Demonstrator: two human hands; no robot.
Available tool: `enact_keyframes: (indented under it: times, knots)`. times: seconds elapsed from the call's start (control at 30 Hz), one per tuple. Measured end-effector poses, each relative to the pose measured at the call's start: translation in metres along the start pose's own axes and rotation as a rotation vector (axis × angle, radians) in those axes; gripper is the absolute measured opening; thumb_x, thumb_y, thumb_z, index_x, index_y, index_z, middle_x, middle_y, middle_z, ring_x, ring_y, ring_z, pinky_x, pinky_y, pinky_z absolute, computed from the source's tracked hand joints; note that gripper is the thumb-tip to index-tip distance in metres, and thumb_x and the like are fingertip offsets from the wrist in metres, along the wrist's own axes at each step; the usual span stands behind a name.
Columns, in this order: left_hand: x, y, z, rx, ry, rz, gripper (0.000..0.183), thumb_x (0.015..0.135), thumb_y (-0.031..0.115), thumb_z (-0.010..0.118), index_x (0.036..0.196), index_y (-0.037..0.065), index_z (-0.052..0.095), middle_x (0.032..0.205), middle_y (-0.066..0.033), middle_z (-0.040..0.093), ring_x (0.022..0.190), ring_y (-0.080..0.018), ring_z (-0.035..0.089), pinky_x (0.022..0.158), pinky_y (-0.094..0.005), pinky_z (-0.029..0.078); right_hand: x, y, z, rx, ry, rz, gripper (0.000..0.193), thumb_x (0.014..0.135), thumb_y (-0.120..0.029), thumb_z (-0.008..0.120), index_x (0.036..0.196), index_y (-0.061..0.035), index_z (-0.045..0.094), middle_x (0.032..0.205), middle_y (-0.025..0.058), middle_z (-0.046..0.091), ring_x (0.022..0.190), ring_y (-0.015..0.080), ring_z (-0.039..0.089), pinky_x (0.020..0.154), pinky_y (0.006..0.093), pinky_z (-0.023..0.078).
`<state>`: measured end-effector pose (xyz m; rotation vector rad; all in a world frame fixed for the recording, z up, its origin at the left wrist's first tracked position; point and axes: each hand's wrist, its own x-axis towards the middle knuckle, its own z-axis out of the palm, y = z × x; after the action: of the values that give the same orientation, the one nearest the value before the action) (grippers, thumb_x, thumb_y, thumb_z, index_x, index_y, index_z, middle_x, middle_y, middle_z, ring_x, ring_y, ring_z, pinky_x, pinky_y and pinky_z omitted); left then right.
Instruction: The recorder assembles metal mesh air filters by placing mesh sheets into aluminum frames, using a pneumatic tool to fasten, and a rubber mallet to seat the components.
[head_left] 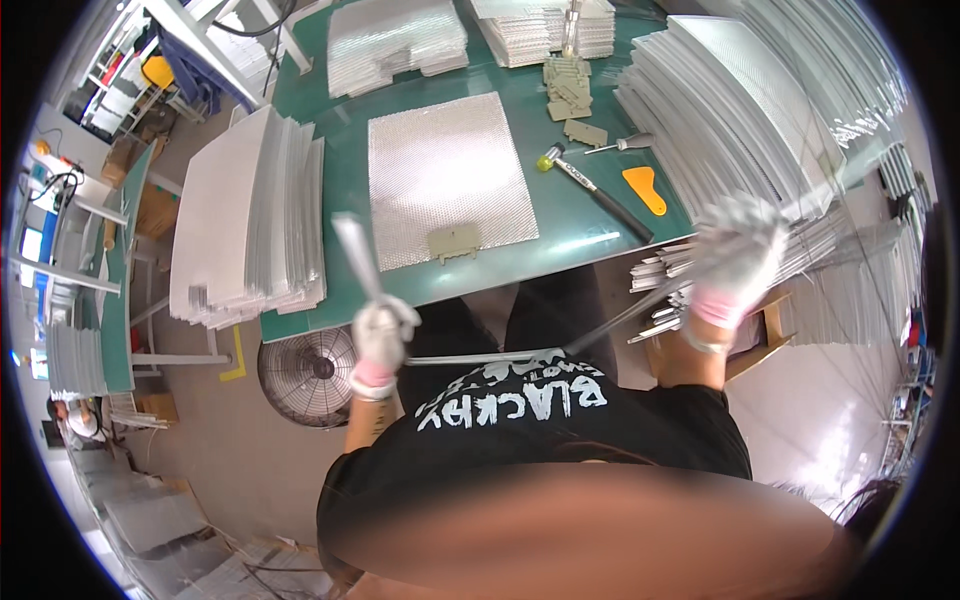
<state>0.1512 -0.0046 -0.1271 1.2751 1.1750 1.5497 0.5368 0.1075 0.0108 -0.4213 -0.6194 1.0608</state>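
Note:
My left hand, in a white glove with a pink cuff, is closed round a thin, light metal strip frame. One length of it rises from that hand over the near table edge; another crosses low in front of my body. From there a length slants up to my gloved right hand, which is smeared by motion but appears to grip it beside the right-hand stack. Between the hands, a silvery mesh panel lies flat on the green table, with a notched grey-green plastic piece at its near edge.
Stacks of panels stand left, right and at the back. A hammer, screwdriver, yellow scraper and several plastic pieces lie right of the panel. A fan stands below left.

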Motion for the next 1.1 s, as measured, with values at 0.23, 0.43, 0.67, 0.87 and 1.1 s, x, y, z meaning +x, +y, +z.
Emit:
enact_keyframes:
  times: [0.23, 0.43, 0.67, 0.87, 1.1]
  knots:
    - [-0.054, -0.062, 0.038, 0.452, 0.412, 0.079, 0.043, 0.093, 0.018, 0.053, 0.128, -0.005, 0.042, 0.114, -0.0197, 0.054, 0.109, -0.0315, 0.054, 0.099, -0.0432, 0.041, 0.04, 0.206, -0.01, -0.081, -0.358, 0.573, 0.029, 0.099, -0.032, 0.054, 0.094, -0.0038, 0.058, 0.088, 0.0072, 0.061, 0.077, 0.0192, 0.059, 0.075, 0.0321, 0.052]
    - [-0.059, -0.061, 0.067, 0.079, -0.007, -0.181, 0.052, 0.093, 0.016, 0.056, 0.136, -0.006, 0.038, 0.136, -0.0227, 0.047, 0.127, -0.0339, 0.047, 0.108, -0.0447, 0.036, -0.009, 0.219, -0.024, -0.842, -0.536, 0.576, 0.028, 0.099, -0.023, 0.051, 0.103, 0.0045, 0.057, 0.084, 0.0076, 0.066, 0.077, 0.0142, 0.064, 0.076, 0.0298, 0.052]
    - [-0.003, -0.071, 0.131, -0.885, -0.123, -0.534, 0.039, 0.105, 0.032, 0.042, 0.126, 0.0, 0.047, 0.13, -0.0178, 0.053, 0.125, -0.0291, 0.051, 0.104, -0.0461, 0.042, -0.083, 0.146, -0.025, -0.976, -0.657, 0.228, 0.059, 0.096, -0.001, 0.044, 0.152, -0.0033, 0.024, 0.089, 0.006, 0.064, 0.067, 0.008, 0.056, 0.066, 0.0229, 0.049]
    - [0.081, -0.102, 0.144, -1.395, -0.102, -0.487, 0.041, 0.1, 0.039, 0.048, 0.118, 0.001, 0.052, 0.115, -0.018, 0.057, 0.106, -0.0301, 0.054, 0.096, -0.0463, 0.044, -0.076, 0.167, -0.032, -0.686, -0.369, 0.399, 0.057, 0.098, 0.002, 0.042, 0.152, -0.0055, 0.027, 0.092, 0.0048, 0.06, 0.059, 0.0025, 0.044, 0.054, 0.0175, 0.041]
    - [0.13, -0.118, 0.154, -0.932, 0.031, -0.377, 0.03, 0.103, 0.022, 0.043, 0.113, -0.005, 0.052, 0.106, -0.0177, 0.063, 0.094, -0.0263, 0.062, 0.087, -0.0342, 0.05, -0.058, 0.205, -0.036, -0.314, -0.298, 0.685, 0.053, 0.101, -0.004, 0.038, 0.152, -0.008, 0.025, 0.082, 0.0021, 0.053, 0.051, 0.0059, 0.039, 0.051, 0.0221, 0.043]
